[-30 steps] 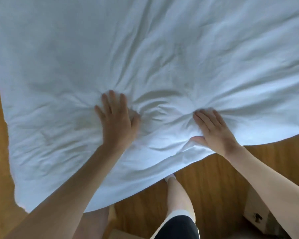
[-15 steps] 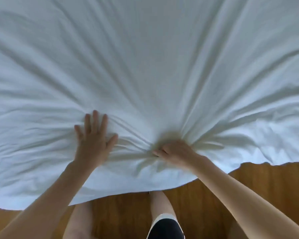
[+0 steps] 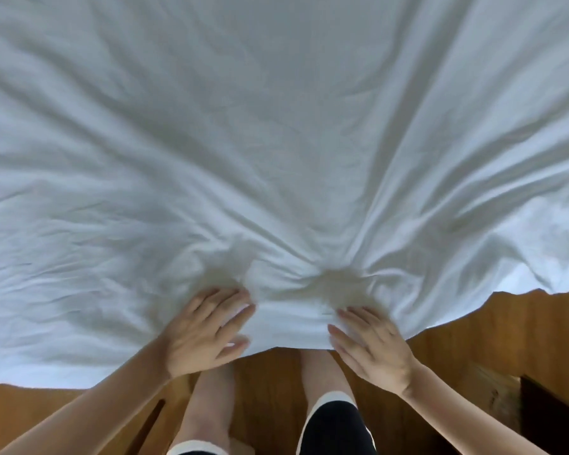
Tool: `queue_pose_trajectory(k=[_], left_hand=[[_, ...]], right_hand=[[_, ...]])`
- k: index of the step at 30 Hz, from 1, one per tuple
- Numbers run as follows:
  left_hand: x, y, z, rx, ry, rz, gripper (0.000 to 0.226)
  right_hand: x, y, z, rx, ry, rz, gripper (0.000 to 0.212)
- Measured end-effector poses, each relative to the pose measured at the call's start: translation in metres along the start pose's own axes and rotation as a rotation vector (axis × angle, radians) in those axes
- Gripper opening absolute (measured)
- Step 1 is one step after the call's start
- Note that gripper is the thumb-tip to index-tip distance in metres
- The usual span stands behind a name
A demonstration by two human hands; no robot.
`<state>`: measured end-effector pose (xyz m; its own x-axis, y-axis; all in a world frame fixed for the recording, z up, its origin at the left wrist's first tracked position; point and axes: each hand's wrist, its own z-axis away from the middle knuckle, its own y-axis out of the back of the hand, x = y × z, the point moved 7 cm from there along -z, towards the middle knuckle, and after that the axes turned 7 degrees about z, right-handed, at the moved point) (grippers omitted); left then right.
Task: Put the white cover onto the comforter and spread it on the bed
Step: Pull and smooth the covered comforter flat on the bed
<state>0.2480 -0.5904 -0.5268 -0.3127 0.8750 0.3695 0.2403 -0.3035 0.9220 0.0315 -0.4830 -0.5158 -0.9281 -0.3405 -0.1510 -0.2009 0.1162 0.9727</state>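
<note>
- our fingers [image 3: 217, 300] on the left hand [image 3: 204, 336] lie straight and close together, flat on the cloth; the right hand [image 3: 372, 346] does the same, fingers straight and slightly fanned, pressing down and pinching nothing that we can see.
- the white cover [image 3: 276, 142] fills nearly the whole view, running away from us in front of both hands and out past the left, right and top edges; its near hem hangs just over the wooden floor [image 3: 523, 330].
- whether the comforter is inside it we cannot tell; only white cloth shows.
- long creases fan outward from a bunched knot of cloth [image 3: 332, 280] that sits between our two hands, just beyond the fingertips, a little nearer the right hand.
- so the slack lies ahead and to either side; we judge the next move is a sweep outward from that knot, each hand toward its own side, along the hem.
- both hands sit at the near edge, close beside each other, our legs [image 3: 322, 376] below the hem.
</note>
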Motion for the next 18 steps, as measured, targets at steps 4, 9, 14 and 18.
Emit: queue_pose_trajectory(k=[4, 9, 14, 18], left_hand=[[0.000, -0.027, 0.011, -0.155, 0.158, -0.126, 0.077], [-0.023, -0.042, -0.006, -0.322, 0.351, -0.187, 0.095], [-0.031, -0.026, -0.012, -0.221, 0.222, -0.165, 0.061], [-0.035, 0.000, -0.037, -0.198, 0.288, 0.103, 0.030]], right_hand=[[-0.049, -0.014, -0.018, -0.008, 0.182, -0.053, 0.041], [-0.039, -0.077, -0.071, -0.211, 0.027, 0.165, 0.051], [-0.036, -0.065, -0.089, -0.105, -0.013, 0.114, 0.015], [-0.034, -0.046, -0.108, -0.155, -0.043, -0.056, 0.037]])
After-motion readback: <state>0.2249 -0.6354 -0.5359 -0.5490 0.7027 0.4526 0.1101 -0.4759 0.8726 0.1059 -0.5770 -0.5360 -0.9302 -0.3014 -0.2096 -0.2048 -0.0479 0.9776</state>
